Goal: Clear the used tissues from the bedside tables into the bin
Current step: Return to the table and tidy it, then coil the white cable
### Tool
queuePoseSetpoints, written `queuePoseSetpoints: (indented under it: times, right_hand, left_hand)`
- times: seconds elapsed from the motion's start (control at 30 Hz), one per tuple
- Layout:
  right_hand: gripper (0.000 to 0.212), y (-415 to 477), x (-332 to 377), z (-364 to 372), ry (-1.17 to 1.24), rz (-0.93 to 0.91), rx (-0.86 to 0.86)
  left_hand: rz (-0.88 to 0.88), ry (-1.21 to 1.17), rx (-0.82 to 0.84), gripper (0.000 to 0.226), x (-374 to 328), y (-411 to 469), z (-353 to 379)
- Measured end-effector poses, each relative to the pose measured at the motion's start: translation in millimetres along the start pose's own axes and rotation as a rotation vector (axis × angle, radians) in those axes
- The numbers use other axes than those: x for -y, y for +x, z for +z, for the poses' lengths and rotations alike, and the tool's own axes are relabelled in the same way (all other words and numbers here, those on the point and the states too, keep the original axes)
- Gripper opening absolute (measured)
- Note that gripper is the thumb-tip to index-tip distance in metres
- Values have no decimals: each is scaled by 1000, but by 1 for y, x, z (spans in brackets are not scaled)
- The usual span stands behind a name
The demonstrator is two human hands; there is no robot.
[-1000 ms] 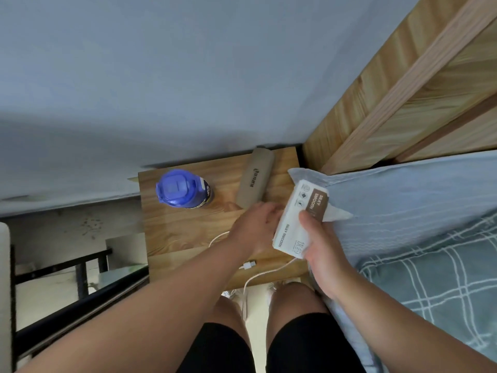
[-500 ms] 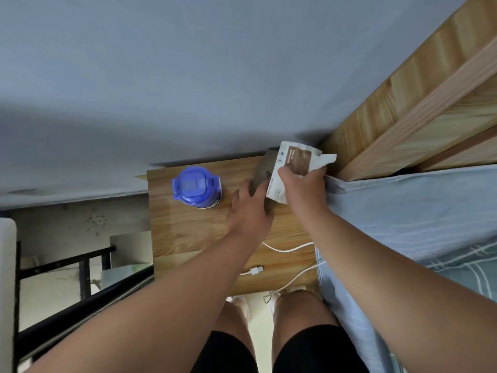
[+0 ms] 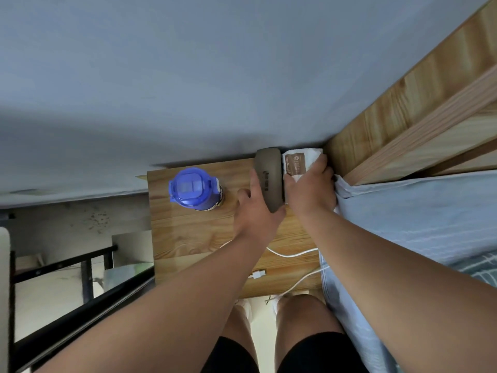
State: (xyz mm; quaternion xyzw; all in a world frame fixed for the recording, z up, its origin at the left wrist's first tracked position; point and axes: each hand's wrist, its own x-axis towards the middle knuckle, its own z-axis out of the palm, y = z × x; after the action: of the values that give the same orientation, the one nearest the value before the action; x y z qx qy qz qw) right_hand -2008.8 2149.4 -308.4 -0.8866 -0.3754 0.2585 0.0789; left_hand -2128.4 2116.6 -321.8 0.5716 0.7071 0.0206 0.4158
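Head view: the left hand grips the near end of the grey case at the back of the surface; the right hand pinches a tissue pack just right of the case, tight against the headboard. No used tissue or bin shows. Best to seat the pack flat before letting go. Left of the case stands a blue bottle; nearer, a white cable crosses open wood.

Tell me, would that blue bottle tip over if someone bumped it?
Maybe. The blue bottle stands upright with a bulky lid on top, so a knock up high could tip it. Its body looks round, so once down it would probably roll on the smooth wooden table. How full it is can't be seen, so its weight is a guess.
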Motion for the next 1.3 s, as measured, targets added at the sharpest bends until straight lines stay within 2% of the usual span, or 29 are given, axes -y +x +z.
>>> queuePoseSetpoints:
  times: [0.23,0.33,0.4,0.43,0.47,0.53,0.57,0.63,0.7,0.73,0.8,0.83,0.87,0.9,0.97,1.03,1.1,1.3]
  right_hand:
    - [95,5,5,7,5,-21,57]
    - [82,2,2,-1,96,-64,54]
    - [75,-3,-2,-11,137,-143,43]
    - [74,-8,-4,-16,142,-193,41]
    - [71,-14,-7,-22,145,-243,36]
    - [56,-30,-13,-32,159,-343,-18]
    - [44,-39,-16,-37,174,-405,-62]
    - [25,-56,-25,-43,192,-540,-90]
    - [20,-72,-35,-44,178,-620,48]
    - [24,-80,-40,-43,145,-624,158]
    - [43,-90,-49,-36,-28,-648,318]
    - [52,-93,-54,-31,-161,-679,362]
    - [58,-94,-57,-27,-298,-709,394]
    - [61,-95,-59,-22,-416,-729,419]
    - [54,-96,-61,-15,-553,-751,443]
    - [39,-96,-63,-10,-577,-765,440]
    - [28,-97,-63,-10,-579,-762,433]
    - [34,-95,-58,-13,-516,-762,468]
  left_hand:
    - [19,174,-13,122,-1,8,9]
    - [30,57,43,124,6,4,2]
    - [36,-83,67,117,14,-10,-5]
    - [32,-145,69,106,20,-19,-9]
    - [31,-200,63,85,29,-30,-12]
    - [8,-267,-2,26,52,-53,-20]
    - [-37,-313,-43,14,67,-63,-26]
    - [-166,-437,-151,27,90,-74,-43]
    - [-260,-533,-295,37,106,-74,-60]
    - [-275,-549,-330,64,108,-71,-69]
    - [-232,-584,-291,124,107,-55,-85]
    - [-174,-597,-248,138,104,-47,-91]
    - [-109,-624,-210,139,97,-38,-96]
    - [-42,-658,-186,129,93,-28,-98]
    - [23,-626,-215,85,81,-14,-99]
    - [34,-579,-254,59,73,-5,-97]
    - [43,-591,-250,51,67,2,-95]
    - [116,-601,-219,61,38,25,-89]
